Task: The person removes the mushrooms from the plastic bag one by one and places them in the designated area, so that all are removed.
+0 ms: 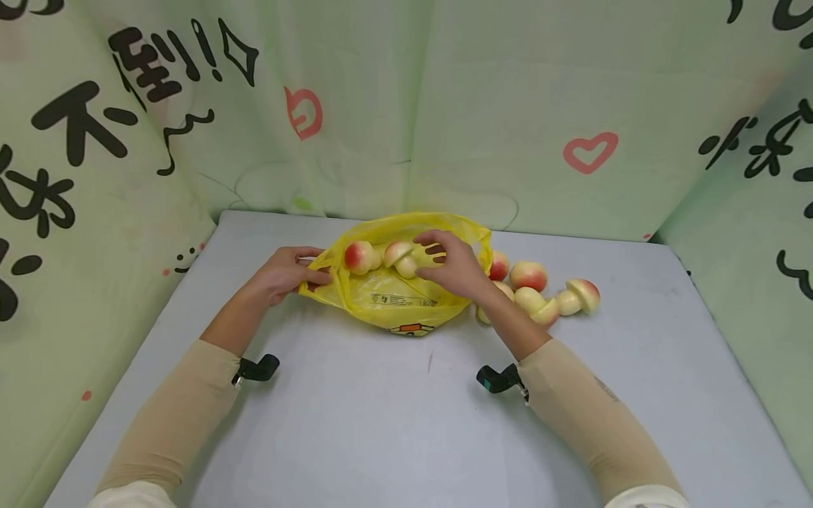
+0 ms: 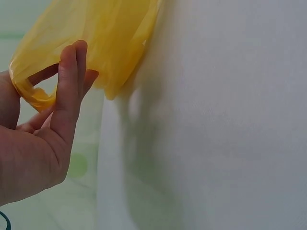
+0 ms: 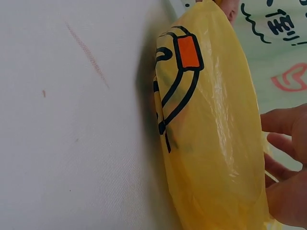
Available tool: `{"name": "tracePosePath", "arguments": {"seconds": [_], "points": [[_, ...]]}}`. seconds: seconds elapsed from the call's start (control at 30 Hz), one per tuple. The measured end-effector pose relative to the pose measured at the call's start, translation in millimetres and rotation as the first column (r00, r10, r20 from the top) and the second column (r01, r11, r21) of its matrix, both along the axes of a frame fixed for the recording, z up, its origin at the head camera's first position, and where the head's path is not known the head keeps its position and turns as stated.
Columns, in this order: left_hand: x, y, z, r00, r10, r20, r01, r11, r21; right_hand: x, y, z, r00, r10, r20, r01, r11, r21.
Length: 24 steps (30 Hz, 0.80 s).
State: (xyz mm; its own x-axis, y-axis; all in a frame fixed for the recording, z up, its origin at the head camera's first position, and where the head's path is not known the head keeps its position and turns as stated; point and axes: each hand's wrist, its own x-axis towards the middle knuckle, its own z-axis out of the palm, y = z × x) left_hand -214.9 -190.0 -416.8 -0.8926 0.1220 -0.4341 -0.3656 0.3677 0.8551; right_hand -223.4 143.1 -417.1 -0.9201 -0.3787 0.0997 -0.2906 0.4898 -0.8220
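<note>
A yellow plastic bag [image 1: 356,300] lies at the back of the table with its mouth spread open. My left hand [image 1: 284,274] holds the bag's left end, and in the left wrist view its fingers [image 2: 68,91] are looped around the bag's handle. Inside the bag are toy mushrooms with red-and-cream caps, one mushroom [image 1: 359,258] at the left and another mushroom [image 1: 401,259] near the middle. Over the bag's mouth is my right hand [image 1: 454,267], its fingers spread and loosely bent just right of the middle mushroom, with nothing seen in its grasp.
Several more toy mushrooms [image 1: 528,276] lie on the table right of the bag, partly behind my right forearm; one mushroom [image 1: 579,296] is farthest right. A pale green printed curtain [image 1: 508,92] hangs close behind the table [image 1: 381,416] and along its sides.
</note>
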Motion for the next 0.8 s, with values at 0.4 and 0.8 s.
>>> {"name": "tracePosePath", "arguments": {"seconds": [0.4, 0.8], "points": [[-7.1, -8, 3.6, 0.999, -0.050, -0.008, 0.050, 0.999, -0.010, -14.7, -16, -8.7, 0.999, 0.040, -0.030, -0.034, 0.985, 0.168], [-15.2, -10, 6.2, 0.997, -0.071, -0.001, 0.071, 0.997, 0.018, -26.0, -30, -6.6, 0.988, 0.144, -0.051, -0.124, 0.949, 0.289]]}}
